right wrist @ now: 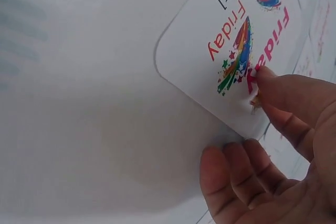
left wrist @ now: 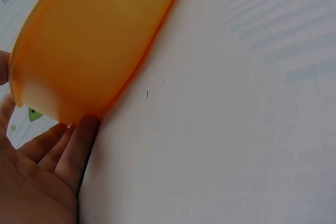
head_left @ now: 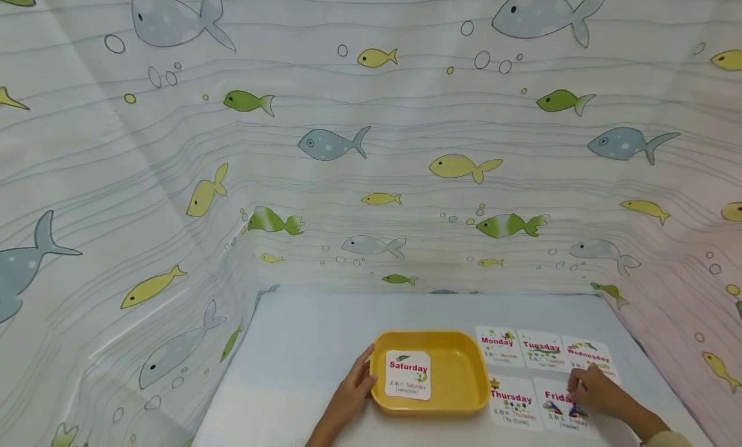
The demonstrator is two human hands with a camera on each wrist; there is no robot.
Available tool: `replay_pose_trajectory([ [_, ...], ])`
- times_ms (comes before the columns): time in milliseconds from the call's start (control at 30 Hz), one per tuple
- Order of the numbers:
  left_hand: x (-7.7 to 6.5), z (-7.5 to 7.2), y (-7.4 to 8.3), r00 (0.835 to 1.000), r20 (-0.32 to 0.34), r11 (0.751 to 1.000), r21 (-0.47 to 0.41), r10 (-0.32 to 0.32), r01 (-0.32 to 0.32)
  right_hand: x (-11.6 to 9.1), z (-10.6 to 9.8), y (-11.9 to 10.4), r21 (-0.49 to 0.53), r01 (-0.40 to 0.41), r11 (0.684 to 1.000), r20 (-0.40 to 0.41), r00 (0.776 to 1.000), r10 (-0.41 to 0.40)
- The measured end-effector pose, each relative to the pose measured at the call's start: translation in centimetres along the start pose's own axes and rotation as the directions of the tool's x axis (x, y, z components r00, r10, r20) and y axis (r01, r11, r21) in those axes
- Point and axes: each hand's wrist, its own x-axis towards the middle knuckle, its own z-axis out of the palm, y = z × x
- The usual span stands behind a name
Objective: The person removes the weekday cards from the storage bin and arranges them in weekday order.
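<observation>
My left hand holds the left end of a yellow plastic tray, its thumb at the rim and other fingers against the outer wall. Inside the tray, toward its left side, lies a white Saturday card. At the right of the table, my right hand pinches the edge of the Friday card. In the right wrist view the thumb lies over the printed side of that card, and the other fingers are curled near its edge.
Above the Friday card lie the Monday, Tuesday and Wednesday cards in a row. The Thursday card sits between tray and Friday card. A fish-patterned curtain surrounds the white table.
</observation>
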Motion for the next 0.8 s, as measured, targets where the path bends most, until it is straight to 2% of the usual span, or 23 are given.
replay_pose_trajectory([
  [100,0.38,-0.3,0.3,0.999,0.014,1.0,-0.006,0.029,-0.029,0.21,-0.25,-0.01,-0.016,0.031,0.999,-0.01,0.999,-0.031],
  [233,0.64,-0.39,0.59,0.999,0.027,0.999,-0.009,0.045,-0.045,0.46,-0.34,0.01,-0.005,-0.033,0.999,0.019,0.999,0.033],
  [367,0.57,-0.36,0.49,1.0,0.008,0.999,0.018,0.029,-0.029,0.46,0.0,0.12,0.011,-0.058,0.998,0.034,0.998,0.057],
  [567,0.09,-0.27,0.3,1.0,-0.004,1.0,0.01,0.002,-0.002,0.64,0.44,0.34,-0.004,-0.085,0.996,0.069,0.994,0.085],
  [800,-0.34,0.01,0.43,1.0,-0.02,1.0,0.021,-0.01,0.011,0.64,0.16,0.04,-0.03,-0.024,0.999,0.045,0.999,0.025],
])
